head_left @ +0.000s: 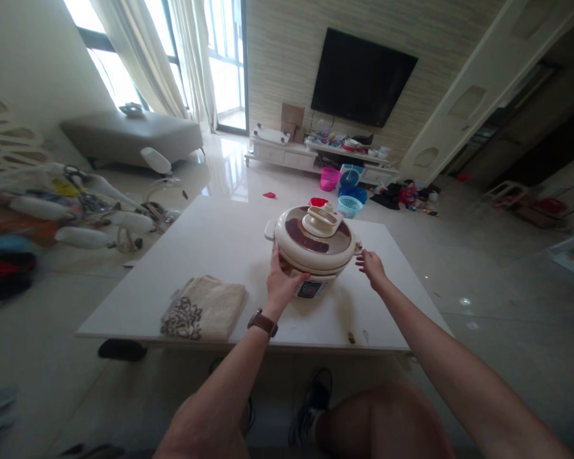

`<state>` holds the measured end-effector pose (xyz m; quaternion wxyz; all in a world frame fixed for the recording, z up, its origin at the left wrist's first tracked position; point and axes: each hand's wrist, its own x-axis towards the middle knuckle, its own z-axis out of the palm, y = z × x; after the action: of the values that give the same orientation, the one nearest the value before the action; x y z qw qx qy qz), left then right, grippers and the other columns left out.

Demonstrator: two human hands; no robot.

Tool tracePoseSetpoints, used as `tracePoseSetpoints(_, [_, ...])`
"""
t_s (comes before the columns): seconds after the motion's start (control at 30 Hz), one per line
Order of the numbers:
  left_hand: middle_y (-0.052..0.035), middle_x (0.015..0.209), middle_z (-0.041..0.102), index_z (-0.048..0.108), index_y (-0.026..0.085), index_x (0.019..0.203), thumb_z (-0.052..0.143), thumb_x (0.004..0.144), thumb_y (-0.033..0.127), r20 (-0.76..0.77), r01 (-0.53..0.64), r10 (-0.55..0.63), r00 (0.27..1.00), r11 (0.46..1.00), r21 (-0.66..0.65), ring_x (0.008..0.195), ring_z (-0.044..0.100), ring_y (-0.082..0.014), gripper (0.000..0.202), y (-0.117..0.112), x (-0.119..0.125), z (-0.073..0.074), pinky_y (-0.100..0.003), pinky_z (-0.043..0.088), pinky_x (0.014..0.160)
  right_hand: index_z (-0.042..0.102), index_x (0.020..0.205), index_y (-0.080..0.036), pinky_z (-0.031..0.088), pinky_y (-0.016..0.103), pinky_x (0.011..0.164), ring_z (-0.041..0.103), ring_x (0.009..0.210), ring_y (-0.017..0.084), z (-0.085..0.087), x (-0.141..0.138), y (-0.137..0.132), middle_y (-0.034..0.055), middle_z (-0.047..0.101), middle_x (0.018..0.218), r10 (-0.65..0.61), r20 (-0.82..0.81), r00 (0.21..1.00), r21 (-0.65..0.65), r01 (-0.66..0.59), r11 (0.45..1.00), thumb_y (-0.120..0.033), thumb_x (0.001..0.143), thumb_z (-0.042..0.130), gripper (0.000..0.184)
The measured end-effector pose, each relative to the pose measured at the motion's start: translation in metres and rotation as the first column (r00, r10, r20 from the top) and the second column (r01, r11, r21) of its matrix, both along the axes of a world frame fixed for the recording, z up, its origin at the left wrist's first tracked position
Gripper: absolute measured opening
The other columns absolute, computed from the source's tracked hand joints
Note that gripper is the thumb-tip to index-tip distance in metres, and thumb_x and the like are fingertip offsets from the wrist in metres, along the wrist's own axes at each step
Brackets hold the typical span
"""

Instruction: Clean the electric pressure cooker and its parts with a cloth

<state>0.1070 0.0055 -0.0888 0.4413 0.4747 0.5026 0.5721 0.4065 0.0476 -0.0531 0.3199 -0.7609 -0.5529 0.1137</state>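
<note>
One electric cooker (314,245) stands between the left hand (282,280), fingers wide against its front, and right hand (373,266), half-curled by a side handle (358,247), grip unclear; seemingly a steadying step, any next move calling for firm support.

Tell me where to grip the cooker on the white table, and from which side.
Probably best: the left handle and right handle together, coming from both sides. They jut out opposite each other, so the wide, round cooker should stay level.

white glare from the windows (227,70) — floor (232,171) reflecting, right side dim, edges blurred.
</note>
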Motion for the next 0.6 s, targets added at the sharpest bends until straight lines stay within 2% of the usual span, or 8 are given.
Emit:
tracePoseSetpoints(0.07, [-0.0114,0.158,0.065,0.034,0.031,0.173,0.104,0.061,0.021,-0.007,-0.020,0.020,1.000,1.000,0.000,0.135,0.070,-0.0301,0.133,-0.001,0.008,-0.001,-0.044,0.053,0.119,0.055,0.087,-0.024,0.053,0.033,0.063,0.070,0.070,0.023,-0.009,-0.006,0.000,0.0084,0.073,0.080,-0.047,-0.223,0.974,0.001,0.049,0.999,-0.040,0.101,0.039,0.026])
tracePoseSetpoints(0.17, [-0.0105,0.161,0.063,0.033,0.034,0.173,0.104,0.061,0.024,-0.060,-0.066,0.066,0.996,0.998,0.001,0.144,0.064,-0.0325,0.134,-0.002,0.021,-0.003,-0.047,0.052,0.121,0.052,0.084,-0.025,0.050,0.029,0.063,0.066,0.067,0.018,-0.012,-0.016,0.009,0.0019,0.068,0.077,-0.155,-0.589,0.793,0.008,0.197,0.980,-0.043,0.099,0.044,0.025])
tracePoseSetpoints(0.2, [-0.0102,0.163,0.061,0.033,0.035,0.173,0.104,0.062,0.025,-0.081,-0.077,0.077,0.994,0.997,0.006,0.146,0.063,-0.0329,0.133,-0.002,0.025,-0.003,-0.047,0.051,0.122,0.052,0.085,-0.025,0.049,0.029,0.063,0.065,0.067,0.017,-0.013,-0.018,0.011,0.0006,0.067,0.077,-0.176,-0.652,0.737,0.012,0.242,0.970,-0.042,0.099,0.046,0.023])
tracePoseSetpoints(0.33, [-0.0110,0.163,0.060,0.031,0.035,0.173,0.102,0.066,0.030,-0.129,-0.069,0.073,0.989,0.997,0.035,0.143,0.065,-0.0326,0.129,0.000,0.030,-0.005,-0.049,0.052,0.121,0.054,0.092,-0.025,0.043,0.027,0.061,0.063,0.068,0.015,-0.024,-0.023,-0.007,-0.0022,0.065,0.083,-0.239,-0.727,0.644,0.104,0.447,0.889,-0.035,0.091,0.051,0.010])
tracePoseSetpoints(0.43, [-0.0126,0.155,0.064,0.041,0.030,0.167,0.097,0.071,0.032,-0.157,0.039,-0.028,0.987,0.997,0.067,0.138,0.066,-0.0312,0.111,0.004,0.002,-0.008,-0.046,0.057,0.112,0.054,0.096,-0.025,0.042,0.026,0.061,0.064,0.070,0.015,-0.043,-0.035,-0.044,-0.0034,0.063,0.084,-0.207,-0.768,0.606,0.213,0.547,0.810,-0.030,0.080,0.055,0.017])
tracePoseSetpoints(0.5, [-0.0150,0.150,0.066,0.052,0.024,0.155,0.089,0.078,0.028,-0.293,0.065,-0.053,0.955,0.997,0.030,0.135,0.066,-0.0309,0.086,0.005,-0.033,-0.012,-0.044,0.059,0.106,0.054,0.095,-0.026,0.042,0.026,0.061,0.063,0.070,0.014,-0.053,-0.050,-0.066,-0.0041,0.062,0.085,-0.193,-0.777,0.600,0.243,0.567,0.787,-0.029,0.073,0.059,0.023])
tracePoseSetpoints(0.53, [-0.0166,0.146,0.067,0.056,0.021,0.149,0.084,0.080,0.025,-0.432,0.007,-0.015,0.902,1.000,-0.020,0.132,0.067,-0.0311,0.074,0.005,-0.053,-0.015,-0.045,0.058,0.106,0.053,0.094,-0.026,0.042,0.027,0.061,0.062,0.070,0.014,-0.055,-0.059,-0.073,-0.0043,0.060,0.085,-0.189,-0.780,0.596,0.241,0.565,0.789,-0.029,0.071,0.060,0.024])
tracePoseSetpoints(0.6, [-0.0230,0.145,0.063,0.059,0.014,0.140,0.081,0.080,0.023,-0.746,-0.146,-0.028,0.665,0.975,-0.168,0.138,0.060,-0.0379,0.064,0.002,-0.091,-0.023,-0.051,0.052,0.111,0.052,0.093,-0.026,0.042,0.027,0.061,0.061,0.070,0.015,-0.051,-0.077,-0.080,-0.0042,0.059,0.085,-0.143,-0.784,0.604,0.247,0.515,0.821,-0.031,0.072,0.061,0.023])
